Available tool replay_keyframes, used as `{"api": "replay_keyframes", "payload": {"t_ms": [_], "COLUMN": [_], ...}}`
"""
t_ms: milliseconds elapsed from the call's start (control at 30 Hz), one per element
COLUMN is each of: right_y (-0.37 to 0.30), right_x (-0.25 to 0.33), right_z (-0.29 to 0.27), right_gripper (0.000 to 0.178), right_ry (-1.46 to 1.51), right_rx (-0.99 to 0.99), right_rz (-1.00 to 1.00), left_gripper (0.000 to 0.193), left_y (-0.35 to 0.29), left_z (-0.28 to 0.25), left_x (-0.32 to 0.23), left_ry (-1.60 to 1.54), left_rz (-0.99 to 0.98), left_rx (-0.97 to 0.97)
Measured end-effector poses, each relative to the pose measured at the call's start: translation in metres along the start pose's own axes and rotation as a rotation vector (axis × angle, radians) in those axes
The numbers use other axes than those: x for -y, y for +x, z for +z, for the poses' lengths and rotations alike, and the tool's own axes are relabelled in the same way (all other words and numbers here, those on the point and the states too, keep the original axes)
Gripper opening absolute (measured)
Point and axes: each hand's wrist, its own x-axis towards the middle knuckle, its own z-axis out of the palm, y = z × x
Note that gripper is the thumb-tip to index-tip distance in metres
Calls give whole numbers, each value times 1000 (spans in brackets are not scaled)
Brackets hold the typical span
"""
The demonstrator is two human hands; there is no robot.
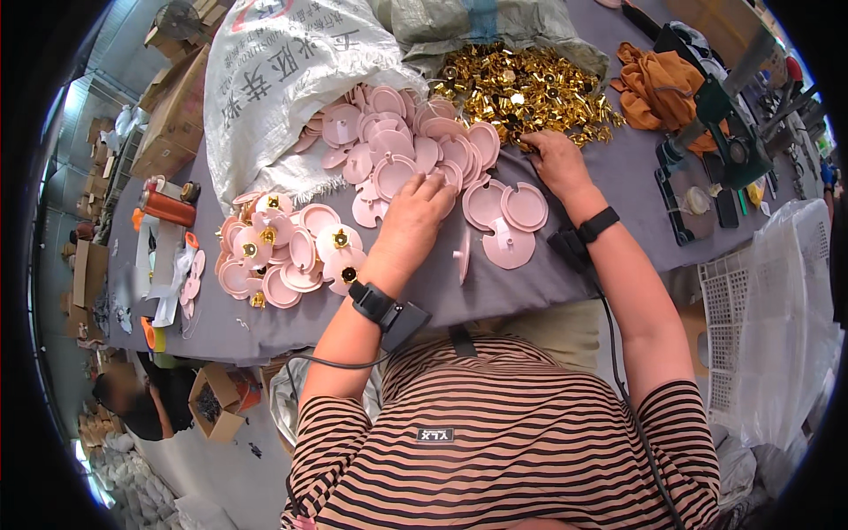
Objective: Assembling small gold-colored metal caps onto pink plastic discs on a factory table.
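My left hand (412, 219) lies over the pile of pink plastic discs (391, 141), fingers stretched out and touching the discs under them. At the near edge of the heap of small shiny gold metal pieces (530, 88), my right hand (559, 165) has its fingertips pinched together. What is between those fingertips is too small to make out. Between my forearms lie a few loose pink discs (508, 247), one of them standing on edge. To the left sits a cluster of pink discs with gold pieces fitted on some (300, 252).
A white woven sack (291, 79) spills the discs, and a greyish sack (424, 35) lies behind the gold heap. Orange cloth (658, 88) and a green bench tool (720, 132) stand at right. A white plastic crate (724, 327) is beside the table. A person (141, 402) sits at lower left.
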Motion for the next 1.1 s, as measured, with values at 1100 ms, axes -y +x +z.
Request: {"api": "replay_keyframes", "payload": {"t_ms": [1100], "right_y": [-96], "right_x": [100], "right_z": [-51], "right_gripper": [25], "right_ry": [1139], "right_rx": [-219], "right_rz": [304], "left_gripper": [39], "left_y": [41], "left_z": [-6], "left_x": [-116], "left_ry": [-1572], "left_rz": [-585], "left_rx": [-233]}}
